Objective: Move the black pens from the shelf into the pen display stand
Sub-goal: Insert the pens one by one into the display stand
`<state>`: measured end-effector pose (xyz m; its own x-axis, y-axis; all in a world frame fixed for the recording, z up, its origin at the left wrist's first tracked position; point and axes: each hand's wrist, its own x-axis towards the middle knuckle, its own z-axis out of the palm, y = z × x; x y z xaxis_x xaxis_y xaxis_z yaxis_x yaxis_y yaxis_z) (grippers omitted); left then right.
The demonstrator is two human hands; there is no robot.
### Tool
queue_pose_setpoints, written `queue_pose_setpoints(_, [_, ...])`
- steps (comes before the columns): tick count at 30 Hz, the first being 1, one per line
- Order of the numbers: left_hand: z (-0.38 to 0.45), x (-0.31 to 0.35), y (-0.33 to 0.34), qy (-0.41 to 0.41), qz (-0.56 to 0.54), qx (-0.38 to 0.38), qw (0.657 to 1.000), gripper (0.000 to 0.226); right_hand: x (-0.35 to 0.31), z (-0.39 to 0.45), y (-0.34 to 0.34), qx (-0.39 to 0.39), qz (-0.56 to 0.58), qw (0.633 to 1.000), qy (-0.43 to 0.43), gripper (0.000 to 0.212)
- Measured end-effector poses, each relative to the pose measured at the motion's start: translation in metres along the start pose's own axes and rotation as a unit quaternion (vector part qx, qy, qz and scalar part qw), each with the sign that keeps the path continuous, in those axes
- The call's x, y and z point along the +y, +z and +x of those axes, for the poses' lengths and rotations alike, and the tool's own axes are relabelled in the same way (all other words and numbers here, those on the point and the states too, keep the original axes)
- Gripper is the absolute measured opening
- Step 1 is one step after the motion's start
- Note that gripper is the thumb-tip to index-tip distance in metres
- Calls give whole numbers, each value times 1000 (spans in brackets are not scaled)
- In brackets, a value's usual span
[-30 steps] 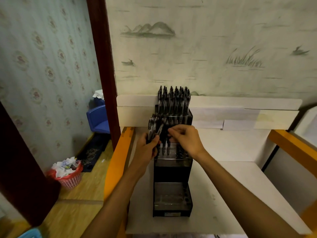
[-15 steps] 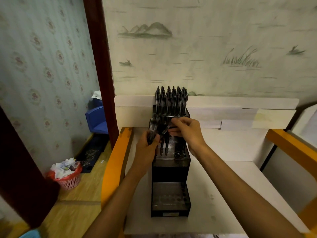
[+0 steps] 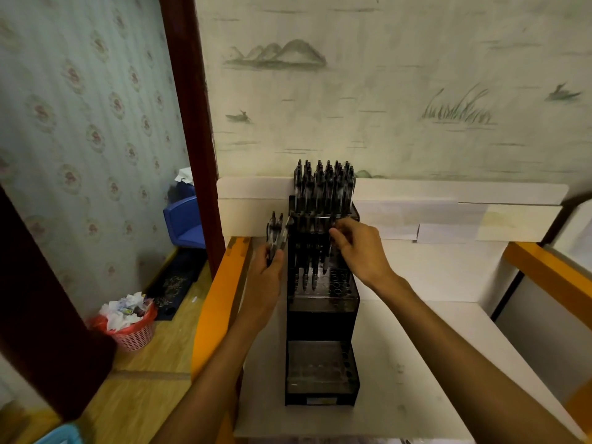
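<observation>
The left hand (image 3: 270, 274) grips a bundle of black pens (image 3: 278, 232) at 9 o'clock of the pen display stand (image 3: 321, 318). The right hand (image 3: 360, 251) pinches one pen (image 3: 327, 254) over the middle tier.

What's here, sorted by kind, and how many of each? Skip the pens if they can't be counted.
Hands: 2 (left hand, right hand)
Pen display stand: 1
Red basket: 1
Blue chair: 1
Total: 5
Black pens: too many and too blurred to count; the left hand grips a bunch.
</observation>
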<state>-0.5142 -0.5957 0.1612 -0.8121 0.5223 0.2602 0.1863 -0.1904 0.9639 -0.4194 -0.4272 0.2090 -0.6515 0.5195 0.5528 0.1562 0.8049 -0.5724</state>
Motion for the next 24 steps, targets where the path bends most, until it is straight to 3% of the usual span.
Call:
queue_pose_setpoints(8, [0, 7, 5, 8, -22, -15, 1000, 15, 5, -3, 7, -26, -33, 999, -2, 20])
queue_pose_setpoints(12, [0, 5, 11, -20, -24, -17, 999, 30, 9, -5, 15, -53, -41, 997, 47, 19])
queue_pose_setpoints(21, [1, 1, 11, -21, -20, -52, 998, 14, 19, -12, 15, -49, -94, 992, 69, 30])
queue_pose_setpoints(23, [2, 1, 11, -26, -19, -59, 998, 12, 13, -10, 10, -37, -42, 996, 67, 26])
queue_pose_setpoints(24, [2, 1, 12, -28, -19, -64, 997, 13, 8, -9, 7, -39, 37, 996, 78, 21])
